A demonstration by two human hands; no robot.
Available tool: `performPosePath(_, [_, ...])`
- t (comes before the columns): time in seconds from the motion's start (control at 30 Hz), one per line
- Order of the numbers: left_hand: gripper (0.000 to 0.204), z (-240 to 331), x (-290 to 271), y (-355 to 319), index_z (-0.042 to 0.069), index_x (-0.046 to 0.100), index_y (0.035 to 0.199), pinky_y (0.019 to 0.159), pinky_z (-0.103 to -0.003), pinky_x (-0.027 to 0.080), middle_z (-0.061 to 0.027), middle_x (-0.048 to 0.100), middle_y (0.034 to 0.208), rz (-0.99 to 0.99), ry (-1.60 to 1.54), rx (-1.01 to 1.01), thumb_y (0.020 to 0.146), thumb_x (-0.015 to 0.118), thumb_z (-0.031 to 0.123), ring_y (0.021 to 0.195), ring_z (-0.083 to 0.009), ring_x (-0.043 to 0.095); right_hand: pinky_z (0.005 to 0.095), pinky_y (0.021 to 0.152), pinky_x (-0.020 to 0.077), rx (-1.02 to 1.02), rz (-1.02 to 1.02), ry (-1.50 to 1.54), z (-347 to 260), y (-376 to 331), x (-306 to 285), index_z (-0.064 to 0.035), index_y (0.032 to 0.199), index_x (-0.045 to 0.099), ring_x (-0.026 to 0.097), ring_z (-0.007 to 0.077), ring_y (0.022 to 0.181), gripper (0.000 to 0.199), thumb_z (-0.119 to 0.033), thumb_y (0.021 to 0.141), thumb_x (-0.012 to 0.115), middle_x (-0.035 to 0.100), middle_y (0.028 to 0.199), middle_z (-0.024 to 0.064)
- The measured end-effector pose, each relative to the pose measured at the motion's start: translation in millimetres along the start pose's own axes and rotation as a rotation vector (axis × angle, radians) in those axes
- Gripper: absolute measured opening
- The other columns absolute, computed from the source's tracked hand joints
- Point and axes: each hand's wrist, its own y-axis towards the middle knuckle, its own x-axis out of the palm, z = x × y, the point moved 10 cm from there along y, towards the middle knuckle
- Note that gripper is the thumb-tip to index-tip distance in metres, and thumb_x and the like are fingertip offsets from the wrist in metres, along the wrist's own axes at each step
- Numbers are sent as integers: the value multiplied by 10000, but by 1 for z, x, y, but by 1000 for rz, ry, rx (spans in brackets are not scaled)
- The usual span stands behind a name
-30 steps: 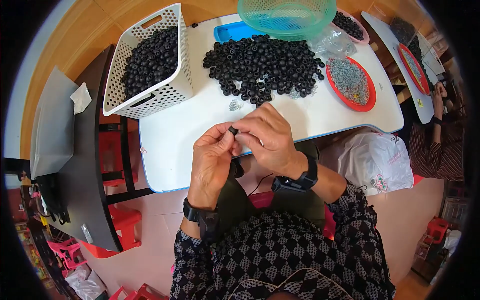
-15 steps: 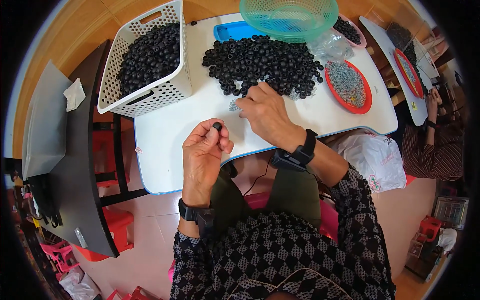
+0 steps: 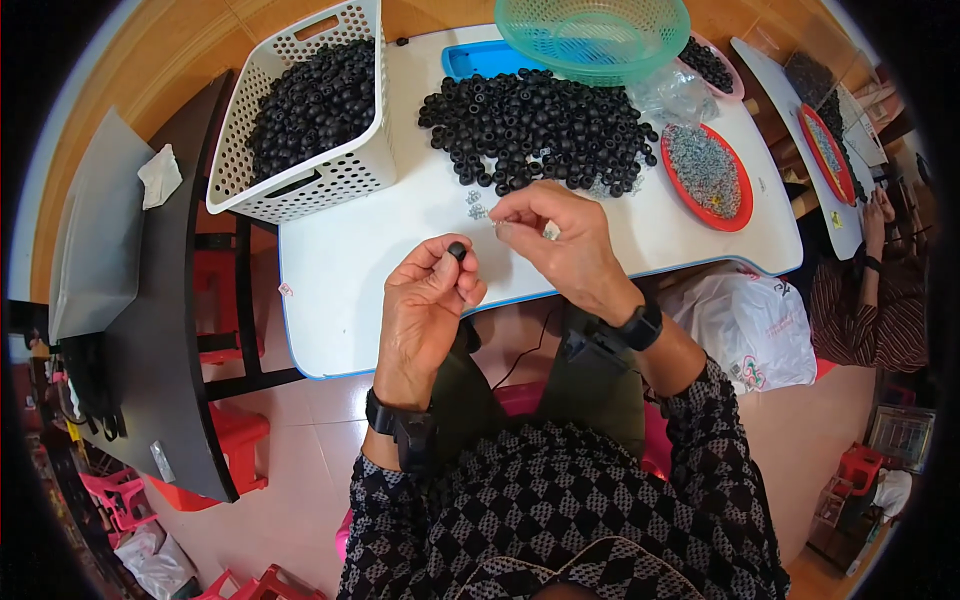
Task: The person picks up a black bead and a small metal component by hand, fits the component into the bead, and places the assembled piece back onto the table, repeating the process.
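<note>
on the white table (image 3: 335,300), a heap of black pieces (image 3: 540,125) lay at the far side. the left hand (image 3: 415,315) held one black piece (image 3: 457,250) closely between thumb and forefinger, above the near part. the right hand (image 3: 570,250) had its fingertips nearly together beside small shiny bits (image 3: 475,206) — if it pinched one, i could not tell. the held piece looked light, rather stiff, perhaps slippery — best gripped by its round side.
</note>
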Motion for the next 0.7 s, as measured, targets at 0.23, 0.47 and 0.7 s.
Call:
performPosePath(0.23, [221, -16, 25, -9, -48, 748, 1294, 761, -349, 532, -100, 756, 1047, -15, -60, -24, 1125, 740, 95, 823, -167, 659, 291, 788, 551, -2, -10, 174, -32, -28, -13, -11, 1037, 807, 666, 130, 861, 154, 76, 918, 852, 759, 988, 45])
performPosePath(0.47, [243, -37, 44, -18, -50, 753, 1310, 751, -345, 514, -83, 749, 1008, -23, -135, -41, 1114, 755, 94, 824, -166, 652, 330, 785, 564, -166, 92, 50, -46, -44, -30, -32, 997, 828, 688, 202, 913, 198, 84, 848, 885, 769, 973, 62])
performPosePath(0.7, [253, -37, 53, -37, -85, 779, 1300, 757, -334, 530, -93, 765, 1016, 100, 106, -23, 1091, 781, 58, 804, -175, 651, 406, 748, 549, -176, 122, -17, -49, -63, -42, -64, 918, 789, 669, 290, 871, 234, 98, 763, 856, 727, 904, 60])
